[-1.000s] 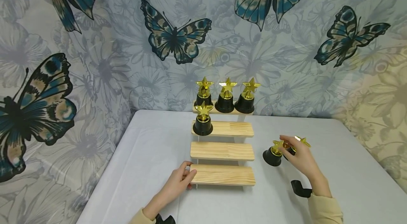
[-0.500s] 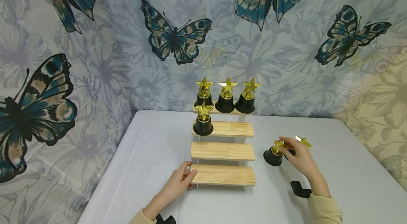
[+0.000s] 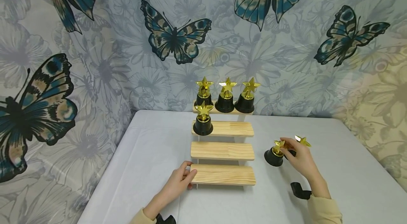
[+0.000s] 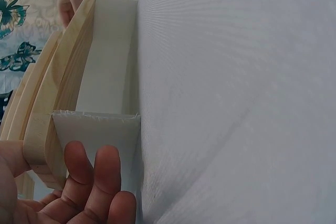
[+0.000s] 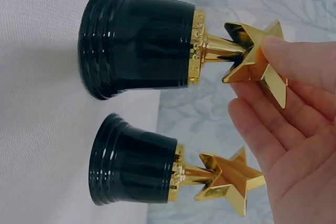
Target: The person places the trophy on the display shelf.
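Observation:
In the head view a tiered stand with wooden shelves (image 3: 222, 151) stands mid-table. My left hand (image 3: 178, 181) grips the left end of its lowest shelf; the thumb lies against the board's end (image 4: 39, 145) in the left wrist view, with curled fingers beside the white support. To the right of the stand, my right hand (image 3: 299, 155) pinches the gold star of a black-based trophy (image 3: 273, 157) between thumb and fingers. That trophy (image 5: 144, 40) is upright, its base close over the tablecloth. A second star trophy (image 5: 136, 163) stands beside it, partly hidden by the hand in the head view.
Three star trophies (image 3: 225, 102) line the top shelf. Another trophy (image 3: 202, 125) sits at the left end of the shelf below. White cloth covers the table (image 3: 152, 146), and a butterfly-patterned curtain (image 3: 127, 75) hangs behind. A black wrist mount (image 3: 300, 191) juts from the right wrist.
My right hand has lowered slightly around the star, and the pinched trophy has shifted a little to the right. The left hand and the stand hold still.

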Tool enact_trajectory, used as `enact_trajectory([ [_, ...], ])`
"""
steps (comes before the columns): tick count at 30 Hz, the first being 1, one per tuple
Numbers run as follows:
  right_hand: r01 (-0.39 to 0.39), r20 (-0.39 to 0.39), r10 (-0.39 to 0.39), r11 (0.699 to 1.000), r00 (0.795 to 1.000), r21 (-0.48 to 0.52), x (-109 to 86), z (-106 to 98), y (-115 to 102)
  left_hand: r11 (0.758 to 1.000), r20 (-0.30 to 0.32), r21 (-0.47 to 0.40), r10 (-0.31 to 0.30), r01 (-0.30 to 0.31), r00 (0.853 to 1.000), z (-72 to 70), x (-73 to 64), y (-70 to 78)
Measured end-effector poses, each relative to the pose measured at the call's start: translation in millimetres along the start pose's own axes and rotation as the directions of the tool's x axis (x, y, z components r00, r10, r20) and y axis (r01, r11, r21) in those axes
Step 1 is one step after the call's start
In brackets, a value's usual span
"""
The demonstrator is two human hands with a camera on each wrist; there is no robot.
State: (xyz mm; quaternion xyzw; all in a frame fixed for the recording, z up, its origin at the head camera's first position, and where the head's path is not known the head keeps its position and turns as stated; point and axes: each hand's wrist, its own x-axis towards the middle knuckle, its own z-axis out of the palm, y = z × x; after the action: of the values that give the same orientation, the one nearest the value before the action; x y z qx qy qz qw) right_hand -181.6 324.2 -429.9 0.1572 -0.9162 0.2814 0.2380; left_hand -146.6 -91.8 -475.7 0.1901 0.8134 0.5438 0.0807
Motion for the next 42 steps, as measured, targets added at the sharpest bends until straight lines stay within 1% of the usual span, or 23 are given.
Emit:
enact_trajectory([
  [5,0.006,-0.015,-0.007,1.0,1.0,-0.013,-0.9,-1.6,-5.0,1.0,0.0,0.0,0.003,-0.003,1.0,0.0,-0.3,0.5],
  [10,0.045,-0.056,-0.046,0.999,0.997,-0.017,2.1,-7.0,-15.6,1.0,0.003,-0.003,0.001,-0.001,1.0,0.0,0.1,0.0],
  [16,0.114,-0.118,-0.114,0.993,0.987,-0.001,9.7,-16.4,-30.1,1.0,0.0,-0.002,-0.005,0.005,1.0,-0.1,0.9,-0.4],
  [22,0.174,-0.169,-0.168,0.985,0.971,0.019,18.4,-29.4,-46.0,1.0,0.002,-0.013,-0.007,0.007,1.0,-0.3,0.9,-0.7],
  [31,0.259,-0.18,-0.257,0.966,0.95,-0.012,31.6,-53.1,-69.4,1.0,-0.002,-0.007,-0.006,0.006,1.0,-0.2,0.9,-1.5],
  [38,0.313,-0.184,-0.311,0.95,0.932,-0.02,40.2,-65.2,-85.7,1.0,-0.001,-0.005,-0.011,0.011,1.0,0.1,1.1,-1.3],
  [42,0.331,-0.18,-0.332,0.943,0.926,-0.032,47.9,-69.9,-94.7,1.0,-0.003,-0.002,-0.014,0.014,1.0,-0.1,1.2,-1.4],
])
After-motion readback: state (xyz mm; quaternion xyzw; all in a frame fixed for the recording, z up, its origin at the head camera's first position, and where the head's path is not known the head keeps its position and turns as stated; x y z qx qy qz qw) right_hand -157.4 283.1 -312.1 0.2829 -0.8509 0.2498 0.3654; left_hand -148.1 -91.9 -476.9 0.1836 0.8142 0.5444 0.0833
